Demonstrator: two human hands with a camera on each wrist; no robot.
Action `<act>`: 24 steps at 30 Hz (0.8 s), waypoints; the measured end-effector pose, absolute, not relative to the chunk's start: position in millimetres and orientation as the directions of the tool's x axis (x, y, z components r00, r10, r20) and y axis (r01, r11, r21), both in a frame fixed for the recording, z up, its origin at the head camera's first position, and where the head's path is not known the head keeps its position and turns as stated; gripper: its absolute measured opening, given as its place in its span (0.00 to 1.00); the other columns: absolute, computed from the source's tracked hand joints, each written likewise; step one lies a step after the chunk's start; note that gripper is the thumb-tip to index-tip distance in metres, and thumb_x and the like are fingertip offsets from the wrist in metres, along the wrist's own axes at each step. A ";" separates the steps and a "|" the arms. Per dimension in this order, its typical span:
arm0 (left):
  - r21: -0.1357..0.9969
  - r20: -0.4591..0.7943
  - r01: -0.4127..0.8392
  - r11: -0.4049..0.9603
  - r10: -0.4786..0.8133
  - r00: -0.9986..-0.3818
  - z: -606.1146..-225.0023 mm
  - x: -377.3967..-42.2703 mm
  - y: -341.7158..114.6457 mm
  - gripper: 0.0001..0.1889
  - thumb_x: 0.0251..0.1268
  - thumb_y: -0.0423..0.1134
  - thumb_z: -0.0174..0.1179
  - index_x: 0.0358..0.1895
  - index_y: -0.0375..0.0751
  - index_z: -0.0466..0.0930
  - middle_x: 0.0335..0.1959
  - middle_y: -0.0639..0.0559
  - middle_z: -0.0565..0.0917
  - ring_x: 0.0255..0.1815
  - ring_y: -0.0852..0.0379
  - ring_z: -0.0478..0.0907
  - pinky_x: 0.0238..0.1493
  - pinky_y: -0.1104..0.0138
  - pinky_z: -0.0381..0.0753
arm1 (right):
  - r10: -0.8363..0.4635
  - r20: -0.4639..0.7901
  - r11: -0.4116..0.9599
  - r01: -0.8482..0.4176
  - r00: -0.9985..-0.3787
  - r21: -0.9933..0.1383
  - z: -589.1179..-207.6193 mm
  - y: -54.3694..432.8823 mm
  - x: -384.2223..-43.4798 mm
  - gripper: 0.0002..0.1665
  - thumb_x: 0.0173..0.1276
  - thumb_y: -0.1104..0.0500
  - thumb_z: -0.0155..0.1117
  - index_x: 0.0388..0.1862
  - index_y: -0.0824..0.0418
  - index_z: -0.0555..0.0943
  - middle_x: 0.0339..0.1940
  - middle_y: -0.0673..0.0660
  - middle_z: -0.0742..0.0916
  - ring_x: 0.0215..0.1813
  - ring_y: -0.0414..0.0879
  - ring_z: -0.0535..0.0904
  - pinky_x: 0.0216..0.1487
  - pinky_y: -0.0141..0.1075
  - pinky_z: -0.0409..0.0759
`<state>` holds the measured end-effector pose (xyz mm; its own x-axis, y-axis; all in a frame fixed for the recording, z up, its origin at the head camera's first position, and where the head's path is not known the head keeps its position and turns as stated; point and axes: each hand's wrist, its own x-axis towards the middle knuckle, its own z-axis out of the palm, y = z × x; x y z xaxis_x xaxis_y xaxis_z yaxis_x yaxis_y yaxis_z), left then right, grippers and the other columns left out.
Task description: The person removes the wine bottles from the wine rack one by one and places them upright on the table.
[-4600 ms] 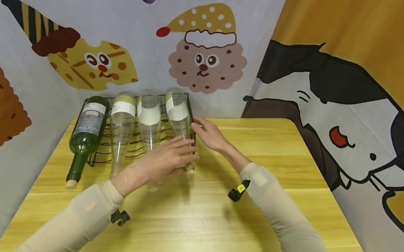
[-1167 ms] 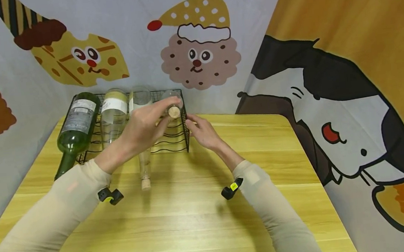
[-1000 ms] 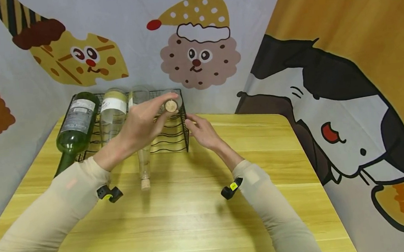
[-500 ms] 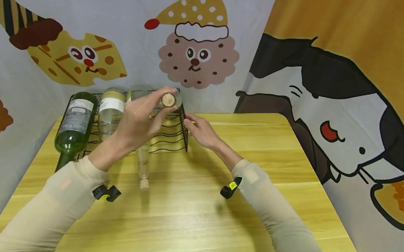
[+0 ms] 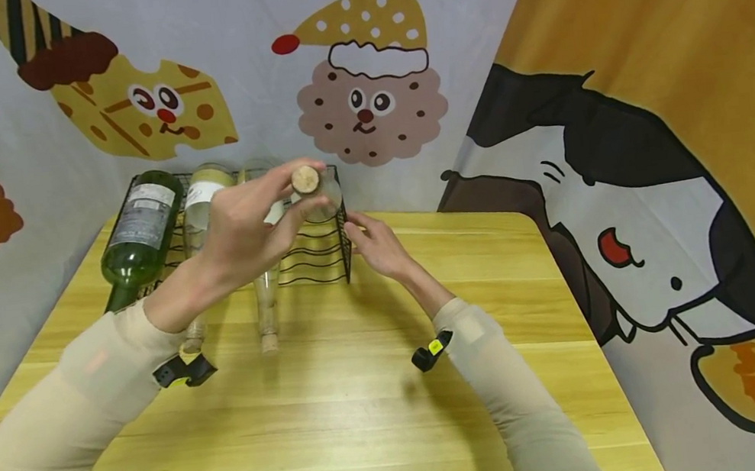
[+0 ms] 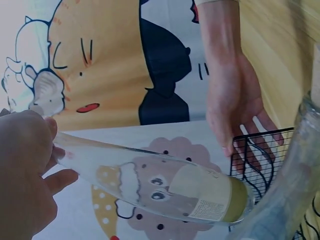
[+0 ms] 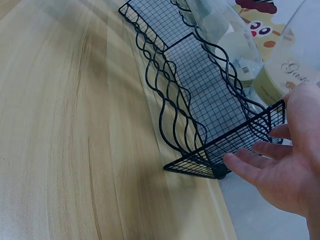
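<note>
My left hand [image 5: 238, 227] pinches a clear glass bottle by the neck, just below its cork [image 5: 306, 180]. The left wrist view shows this glass bottle [image 6: 150, 175] whole, with a pale label and its base by the black wire rack [image 7: 240, 142]. In the head view it stands tipped up at the rack's right end, its neck towards me. Fingers spread, my right hand [image 5: 379, 247] rests against the rack's right side. Left of the held bottle, a green bottle [image 5: 141, 222] and two other clear bottles lie in the rack; my left hand and arm partly cover them.
The rack stands on a wooden table [image 5: 342, 423], close to the cartoon-printed cloth [image 5: 251, 87] at the back. One lying clear bottle's corked neck [image 5: 267, 316] juts forward past the rack's front edge. More printed cloth [image 5: 619, 164] hangs along the right.
The rightmost clear bottle lay in the rack; now my left hand has its neck and has tilted it up. Lately the neck moved slightly up and left. My right hand stayed at the rack.
</note>
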<state>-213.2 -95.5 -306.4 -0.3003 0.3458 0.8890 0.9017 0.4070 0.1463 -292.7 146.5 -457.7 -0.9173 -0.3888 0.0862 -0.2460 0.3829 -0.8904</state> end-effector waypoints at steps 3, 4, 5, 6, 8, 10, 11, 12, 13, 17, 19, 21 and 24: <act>0.145 0.898 0.903 0.404 0.329 -0.291 -301.3 -207.8 -95.6 0.20 0.68 0.28 0.78 0.60 0.26 0.87 0.50 0.36 0.96 0.42 0.40 0.98 0.42 0.53 0.98 | -0.386 0.084 0.378 -0.240 -0.919 -0.894 -457.8 147.1 -292.9 0.33 0.97 0.47 0.46 0.89 0.63 0.69 0.86 0.69 0.77 0.80 0.70 0.81 0.74 0.64 0.89; 0.143 0.901 0.902 0.406 0.324 -0.289 -299.0 -205.5 -95.7 0.19 0.68 0.28 0.78 0.60 0.26 0.87 0.49 0.36 0.96 0.42 0.40 0.98 0.42 0.54 0.98 | -0.384 0.081 0.381 -0.238 -0.920 -0.894 -457.5 147.3 -292.9 0.33 0.97 0.47 0.46 0.89 0.63 0.69 0.86 0.68 0.77 0.80 0.69 0.81 0.74 0.62 0.90; 0.145 0.904 0.901 0.408 0.316 -0.288 -297.0 -203.3 -95.9 0.19 0.69 0.29 0.78 0.59 0.27 0.88 0.49 0.37 0.96 0.41 0.40 0.98 0.43 0.56 0.98 | -0.382 0.079 0.383 -0.235 -0.921 -0.893 -457.3 147.5 -293.0 0.33 0.97 0.47 0.47 0.89 0.62 0.70 0.86 0.68 0.77 0.80 0.68 0.81 0.73 0.60 0.91; 0.146 0.908 0.900 0.410 0.306 -0.286 -295.0 -201.0 -96.2 0.18 0.71 0.31 0.78 0.59 0.28 0.88 0.48 0.37 0.97 0.41 0.40 0.98 0.44 0.58 0.98 | -0.382 0.078 0.384 -0.235 -0.921 -0.893 -457.2 147.7 -293.1 0.33 0.97 0.47 0.47 0.89 0.62 0.70 0.86 0.68 0.77 0.80 0.68 0.81 0.73 0.60 0.91; 0.151 0.915 0.898 0.414 0.284 -0.285 -291.4 -196.2 -96.8 0.16 0.74 0.35 0.77 0.58 0.29 0.89 0.48 0.39 0.97 0.41 0.41 0.98 0.45 0.63 0.98 | -0.382 0.078 0.385 -0.235 -0.921 -0.892 -457.1 147.7 -293.4 0.33 0.97 0.47 0.47 0.89 0.62 0.70 0.85 0.68 0.77 0.80 0.68 0.81 0.73 0.59 0.91; 0.158 0.921 0.894 0.420 0.265 -0.287 -288.1 -190.9 -97.9 0.17 0.79 0.42 0.74 0.57 0.31 0.90 0.49 0.40 0.97 0.41 0.41 0.98 0.45 0.65 0.97 | -0.384 0.078 0.384 -0.236 -0.920 -0.893 -456.9 147.4 -293.7 0.32 0.97 0.48 0.47 0.89 0.62 0.70 0.85 0.68 0.78 0.80 0.69 0.81 0.73 0.59 0.91; 0.162 0.924 0.893 0.419 0.253 -0.286 -287.2 -188.5 -98.3 0.18 0.81 0.46 0.73 0.57 0.32 0.91 0.48 0.40 0.97 0.40 0.42 0.98 0.44 0.66 0.97 | -0.386 0.077 0.383 -0.236 -0.919 -0.893 -456.9 147.2 -293.9 0.32 0.97 0.48 0.48 0.88 0.62 0.71 0.85 0.67 0.78 0.80 0.69 0.81 0.72 0.59 0.91; 0.165 0.927 0.893 0.418 0.243 -0.285 -286.2 -186.0 -98.6 0.20 0.83 0.49 0.71 0.56 0.32 0.91 0.48 0.41 0.97 0.39 0.42 0.98 0.42 0.65 0.96 | -0.388 0.077 0.381 -0.236 -0.918 -0.894 -456.8 147.0 -294.0 0.32 0.97 0.48 0.48 0.88 0.62 0.71 0.85 0.67 0.78 0.80 0.70 0.81 0.72 0.59 0.91; 0.167 0.930 0.893 0.417 0.233 -0.283 -285.2 -183.3 -98.7 0.20 0.83 0.50 0.70 0.56 0.33 0.92 0.48 0.41 0.97 0.39 0.42 0.98 0.39 0.64 0.96 | -0.389 0.075 0.383 -0.235 -0.918 -0.893 -456.7 146.8 -294.0 0.32 0.97 0.48 0.48 0.88 0.61 0.71 0.85 0.67 0.79 0.80 0.70 0.81 0.72 0.59 0.92; 0.172 0.935 0.894 0.414 0.218 -0.281 -280.4 -173.4 -100.0 0.24 0.85 0.56 0.67 0.54 0.33 0.93 0.47 0.42 0.98 0.37 0.42 0.98 0.39 0.69 0.92 | -0.389 0.058 0.384 -0.220 -0.919 -0.897 -455.8 146.6 -293.8 0.32 0.97 0.48 0.49 0.89 0.61 0.70 0.84 0.67 0.79 0.80 0.68 0.82 0.72 0.59 0.92; 0.179 0.934 0.894 0.410 0.215 -0.285 -277.6 -169.3 -100.8 0.25 0.85 0.57 0.66 0.53 0.34 0.93 0.46 0.43 0.98 0.36 0.43 0.97 0.42 0.74 0.91 | -0.390 0.051 0.380 -0.211 -0.919 -0.901 -455.6 146.8 -294.0 0.33 0.97 0.48 0.49 0.90 0.62 0.69 0.85 0.67 0.79 0.80 0.68 0.82 0.73 0.61 0.90; 0.182 0.931 0.893 0.412 0.221 -0.291 -275.0 -165.5 -102.0 0.26 0.85 0.58 0.65 0.53 0.34 0.94 0.45 0.43 0.98 0.36 0.43 0.97 0.44 0.75 0.90 | -0.392 0.047 0.377 -0.207 -0.919 -0.903 -455.6 147.1 -294.5 0.34 0.97 0.48 0.48 0.90 0.63 0.68 0.86 0.67 0.77 0.80 0.68 0.81 0.74 0.63 0.89; 0.179 0.927 0.893 0.413 0.234 -0.294 -271.9 -160.5 -103.2 0.27 0.85 0.59 0.65 0.51 0.34 0.94 0.43 0.43 0.98 0.34 0.44 0.97 0.39 0.71 0.91 | -0.392 0.043 0.383 -0.206 -0.919 -0.901 -455.1 147.7 -294.7 0.34 0.97 0.47 0.48 0.91 0.63 0.67 0.88 0.68 0.75 0.81 0.67 0.80 0.75 0.65 0.88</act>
